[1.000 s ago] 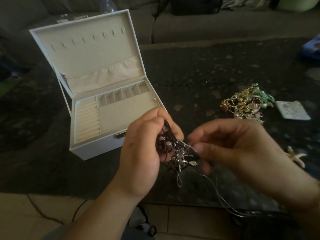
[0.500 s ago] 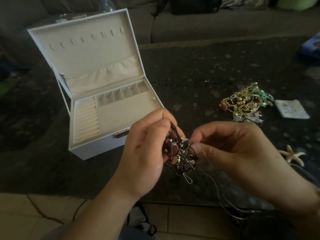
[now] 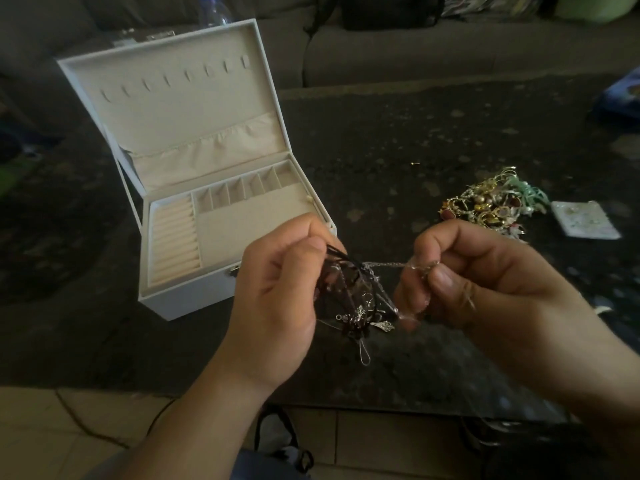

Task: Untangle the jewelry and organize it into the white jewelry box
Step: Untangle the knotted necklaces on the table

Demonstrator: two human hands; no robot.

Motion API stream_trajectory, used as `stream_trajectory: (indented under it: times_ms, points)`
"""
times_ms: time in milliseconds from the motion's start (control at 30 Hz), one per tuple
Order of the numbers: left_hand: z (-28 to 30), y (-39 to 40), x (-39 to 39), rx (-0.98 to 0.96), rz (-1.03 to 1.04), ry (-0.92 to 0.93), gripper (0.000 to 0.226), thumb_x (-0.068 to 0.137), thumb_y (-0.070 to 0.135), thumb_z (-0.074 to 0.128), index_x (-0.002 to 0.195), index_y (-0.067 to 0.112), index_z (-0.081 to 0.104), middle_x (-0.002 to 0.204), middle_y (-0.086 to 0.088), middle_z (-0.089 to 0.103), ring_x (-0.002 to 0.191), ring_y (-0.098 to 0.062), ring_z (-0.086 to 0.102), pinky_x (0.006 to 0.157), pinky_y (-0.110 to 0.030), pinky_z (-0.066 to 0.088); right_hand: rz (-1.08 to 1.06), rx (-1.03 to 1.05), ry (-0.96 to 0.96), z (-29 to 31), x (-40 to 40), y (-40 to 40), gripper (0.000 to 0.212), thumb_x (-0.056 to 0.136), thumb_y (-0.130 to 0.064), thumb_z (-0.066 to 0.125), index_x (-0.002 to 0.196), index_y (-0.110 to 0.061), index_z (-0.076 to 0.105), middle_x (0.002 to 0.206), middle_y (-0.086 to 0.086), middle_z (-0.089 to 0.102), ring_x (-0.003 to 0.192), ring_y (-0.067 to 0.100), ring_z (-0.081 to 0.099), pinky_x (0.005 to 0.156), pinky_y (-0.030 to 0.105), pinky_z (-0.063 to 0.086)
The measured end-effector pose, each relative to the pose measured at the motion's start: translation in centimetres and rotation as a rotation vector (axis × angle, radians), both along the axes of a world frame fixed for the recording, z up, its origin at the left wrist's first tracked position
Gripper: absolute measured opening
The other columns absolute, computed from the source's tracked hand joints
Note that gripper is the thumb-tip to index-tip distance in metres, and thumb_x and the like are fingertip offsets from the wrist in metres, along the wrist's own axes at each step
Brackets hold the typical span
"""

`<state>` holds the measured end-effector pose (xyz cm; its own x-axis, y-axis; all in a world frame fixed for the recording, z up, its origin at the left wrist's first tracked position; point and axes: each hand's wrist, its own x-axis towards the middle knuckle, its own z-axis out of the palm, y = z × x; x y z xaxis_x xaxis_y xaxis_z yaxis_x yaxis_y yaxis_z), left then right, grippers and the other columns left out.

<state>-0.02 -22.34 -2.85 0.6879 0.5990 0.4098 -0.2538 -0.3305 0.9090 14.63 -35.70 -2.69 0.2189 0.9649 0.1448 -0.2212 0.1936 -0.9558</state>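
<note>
**A:** Where is the tangle, and who has it?

**B:** Both hands hold it above the near edge of the dark table (image 3: pixel 398 140). The left hand (image 3: pixel 277 299) has its fingers curled round the clump of dark cords and silver charms (image 3: pixel 353 299), thumb pressing on top. The right hand (image 3: pixel 485 282) pinches a thin silver chain (image 3: pixel 388 265) between thumb and forefinger.

**A:** Which way does the chain run?

**B:** Its stretched part lies almost level, left to right, from the top of the clump to the right hand's pinch. The clump itself hangs with its long axis downward, a small wire loop at its lowest point.

**A:** And the box?

**B:** The white jewelry box (image 3: pixel 187 299) stands toward the table's left side, lid raised and leaning back, its front facing the near edge. The ring rolls sit at the tray's left, a row of small compartments along the back. I see no jewelry in the tray.

**A:** Anything else?

**B:** A second heap of gold and green jewelry (image 3: pixel 491 202) lies toward the right side, with a small white card (image 3: pixel 585 220) just beside it on the right. A grey sofa (image 3: pixel 450 53) runs behind the table's far edge.
</note>
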Motion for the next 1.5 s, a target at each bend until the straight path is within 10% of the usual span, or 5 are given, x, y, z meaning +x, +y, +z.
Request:
stream_trajectory:
  times_ms: [300,500,1000,1233,1500]
  points:
    - [0.3,-0.7,-0.2,0.127,-0.026,0.079,0.019,0.093,0.018,0.056,0.076,0.009,0.054,0.066,-0.014,0.046,0.06,-0.016,0.045,0.058,-0.016,0.042,0.038,-0.192,0.316,1.0,0.0,-0.1,0.026,0.079,-0.032,0.056,0.093,-0.011,0.064,0.069,0.019,0.06,0.054,0.028,0.055,0.044,0.028,0.041]
    - [0.2,-0.2,-0.3,-0.021,-0.091,0.061,0.025,0.091,0.024,0.059,0.074,0.005,0.053,0.068,-0.023,0.046,0.062,-0.028,0.044,0.059,-0.023,0.043,-0.135,-0.237,-0.25,1.2,-1.2,0.1,0.013,0.076,-0.03,0.073,0.081,-0.018,0.074,0.056,-0.002,0.054,0.048,0.005,0.044,0.045,0.013,0.036]
    - [1.1,1.4,-0.7,-0.087,0.178,-0.107,0.018,0.085,0.023,0.066,0.074,0.037,0.064,0.073,0.012,0.058,0.077,-0.005,0.061,0.075,-0.028,0.052,-0.061,-0.362,-0.362,1.6,1.1,-0.3,0.019,0.073,-0.04,0.072,0.078,-0.022,0.068,0.064,0.0,0.062,0.051,0.013,0.051,0.044,0.019,0.039]
    - [1.5,3.4,-1.9,-0.329,0.355,-0.315,0.014,0.1,0.02,0.051,0.087,0.023,0.048,0.094,0.004,0.057,0.084,-0.009,0.057,0.07,-0.026,0.049,0.504,-0.515,-0.587,1.0,0.9,-1.2,0.021,0.097,-0.021,0.054,0.104,-0.024,0.073,0.1,-0.007,0.074,0.097,0.004,0.067,0.091,0.022,0.05]
    - [1.8,3.3,-1.6,-0.714,0.122,-0.389,0.018,0.099,0.023,0.051,0.082,0.024,0.056,0.082,0.009,0.06,0.064,-0.006,0.054,0.068,-0.026,0.047,-0.196,-0.452,-1.201,-3.6,-2.4,1.3,0.019,0.086,-0.034,0.069,0.105,-0.032,0.069,0.093,-0.016,0.06,0.083,0.002,0.057,0.078,0.022,0.051]
